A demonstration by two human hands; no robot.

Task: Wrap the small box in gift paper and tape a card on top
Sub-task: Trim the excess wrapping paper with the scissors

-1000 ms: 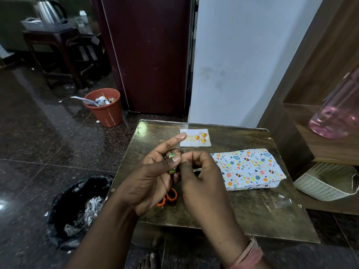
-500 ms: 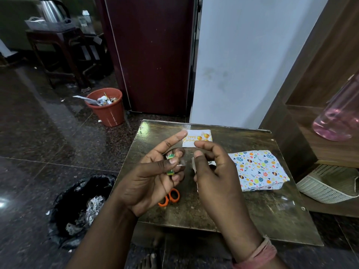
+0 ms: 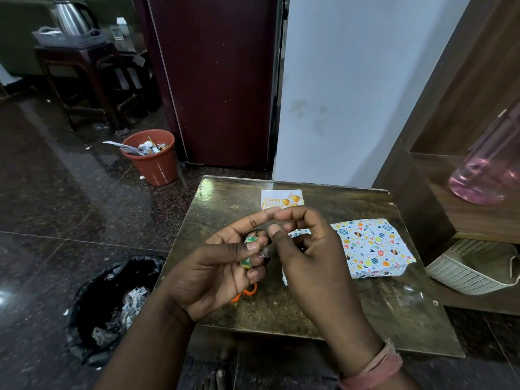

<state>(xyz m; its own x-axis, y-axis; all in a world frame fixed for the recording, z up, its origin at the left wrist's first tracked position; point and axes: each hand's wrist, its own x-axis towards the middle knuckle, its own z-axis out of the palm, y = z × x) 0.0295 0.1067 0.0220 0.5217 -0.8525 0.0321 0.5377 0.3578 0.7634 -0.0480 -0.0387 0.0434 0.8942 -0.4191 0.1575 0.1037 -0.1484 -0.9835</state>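
Note:
The box wrapped in white egg-patterned gift paper (image 3: 371, 246) lies on the right half of the small brown table (image 3: 225, 204). A white birthday card with gold balloons (image 3: 281, 199) lies flat at the table's far edge. My left hand (image 3: 213, 266) grips a small green tape roll (image 3: 249, 250) above the table's middle, forefinger stretched out. My right hand (image 3: 309, 254) is right beside it, thumb and fingertips pinching at the clear tape end by the roll. Orange scissor handles (image 3: 244, 292) peek out under my left hand.
A black bin bag with paper scraps (image 3: 112, 302) sits on the floor left of the table. A red-brown waste bucket (image 3: 152, 157) stands further back. A white woven basket (image 3: 472, 266) and a pink bottle (image 3: 486, 175) sit in the shelf unit on the right.
My right hand drew away from the roll to the right, then came back against it. The view drifted slightly left; the box and card stayed put.

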